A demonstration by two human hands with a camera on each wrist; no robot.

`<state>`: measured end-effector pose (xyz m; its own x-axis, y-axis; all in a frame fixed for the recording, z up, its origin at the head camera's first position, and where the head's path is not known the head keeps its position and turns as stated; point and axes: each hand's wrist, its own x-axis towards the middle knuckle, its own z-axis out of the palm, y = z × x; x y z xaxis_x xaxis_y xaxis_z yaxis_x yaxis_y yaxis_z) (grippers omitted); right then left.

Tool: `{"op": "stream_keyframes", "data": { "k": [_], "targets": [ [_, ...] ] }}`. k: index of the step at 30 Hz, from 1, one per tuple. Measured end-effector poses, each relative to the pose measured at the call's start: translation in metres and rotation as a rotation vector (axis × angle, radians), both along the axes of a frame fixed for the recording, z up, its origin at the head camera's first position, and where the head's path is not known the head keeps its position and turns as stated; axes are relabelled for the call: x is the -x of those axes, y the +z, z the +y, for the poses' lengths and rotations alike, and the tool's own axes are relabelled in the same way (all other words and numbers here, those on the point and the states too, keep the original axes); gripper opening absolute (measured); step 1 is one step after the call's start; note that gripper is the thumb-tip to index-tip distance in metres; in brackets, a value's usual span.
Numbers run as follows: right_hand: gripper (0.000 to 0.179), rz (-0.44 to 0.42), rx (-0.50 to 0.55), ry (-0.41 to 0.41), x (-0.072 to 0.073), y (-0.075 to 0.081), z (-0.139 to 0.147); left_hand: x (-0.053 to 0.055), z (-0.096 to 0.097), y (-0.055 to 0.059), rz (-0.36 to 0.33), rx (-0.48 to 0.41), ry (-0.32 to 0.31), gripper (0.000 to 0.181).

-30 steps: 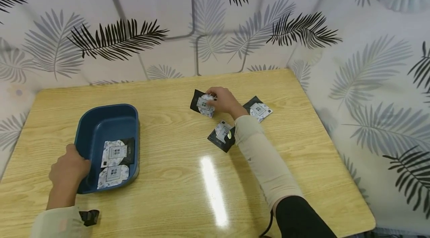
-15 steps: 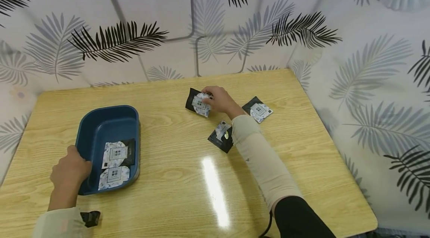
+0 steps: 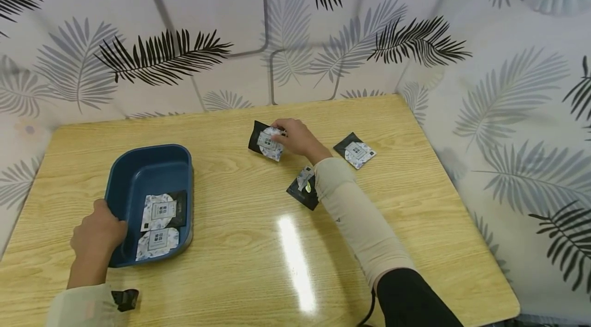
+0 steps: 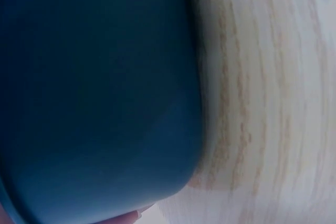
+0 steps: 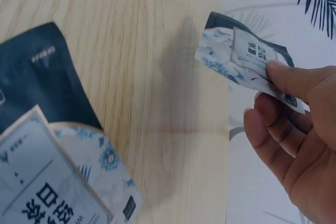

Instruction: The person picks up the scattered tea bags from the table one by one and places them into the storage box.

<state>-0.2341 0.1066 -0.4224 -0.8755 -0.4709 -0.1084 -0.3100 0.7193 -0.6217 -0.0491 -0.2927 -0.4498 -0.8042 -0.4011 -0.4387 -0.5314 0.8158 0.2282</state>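
Observation:
My right hand (image 3: pixel 297 137) pinches a black-and-white tea sachet (image 3: pixel 268 142) near the back of the table. Thumb and fingertips hold one end in the right wrist view, where the sachet (image 5: pixel 247 53) tilts above the wood over a shadow. A second sachet (image 3: pixel 302 191) lies below that wrist, partly covered by the sleeve. To the right, another sachet (image 3: pixel 354 151) lies flat. At the left, my left hand (image 3: pixel 98 232) grips the near-left wall of a blue plastic bin (image 3: pixel 152 173). Two sachets lie inside the bin, an upper sachet (image 3: pixel 159 212) and a lower sachet (image 3: pixel 158 243).
Everything stands on a light wooden table (image 3: pixel 231 188) with a glare streak near its middle. A leaf-patterned wall covering (image 3: pixel 295 34) rises behind the back edge and along the right side. A black object (image 3: pixel 124 300) sits at the left cuff.
My right hand has moved a little to the left with the sachet in its fingers. The left hand keeps its hold on the bin.

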Motion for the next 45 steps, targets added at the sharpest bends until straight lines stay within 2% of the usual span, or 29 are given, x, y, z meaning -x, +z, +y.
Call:
{"op": "stream_keyframes", "data": {
  "k": [8, 15, 21, 26, 30, 39, 45],
  "targets": [
    [0.033, 0.043, -0.002, 0.049, -0.002, 0.0, -0.011, -0.002, 0.0, -0.001, -0.002, 0.001, 0.009, 0.067],
    [0.035, 0.086, -0.024, 0.06, -0.005, 0.0, -0.02, -0.002, -0.002, -0.002, 0.007, -0.002, 0.004, 0.067],
    [0.031, 0.13, 0.074, 0.077, -0.005, 0.002, -0.025, -0.002, -0.004, -0.002, 0.03, -0.005, -0.015, 0.064],
    [0.023, 0.108, 0.216, 0.127, -0.008, 0.007, -0.034, -0.001, -0.005, 0.0, 0.034, -0.019, -0.031, 0.062],
    [0.021, 0.11, 0.291, 0.174, -0.012, 0.014, -0.046, 0.0, -0.006, 0.0, 0.051, -0.031, -0.032, 0.058],
    [0.024, 0.121, 0.299, 0.248, -0.021, 0.017, -0.074, -0.003, -0.009, -0.006, 0.097, -0.056, -0.055, 0.056],
    [0.024, 0.118, 0.301, 0.27, -0.028, 0.019, -0.089, -0.009, -0.015, -0.013, 0.136, -0.097, -0.04, 0.06]
  ]
}}
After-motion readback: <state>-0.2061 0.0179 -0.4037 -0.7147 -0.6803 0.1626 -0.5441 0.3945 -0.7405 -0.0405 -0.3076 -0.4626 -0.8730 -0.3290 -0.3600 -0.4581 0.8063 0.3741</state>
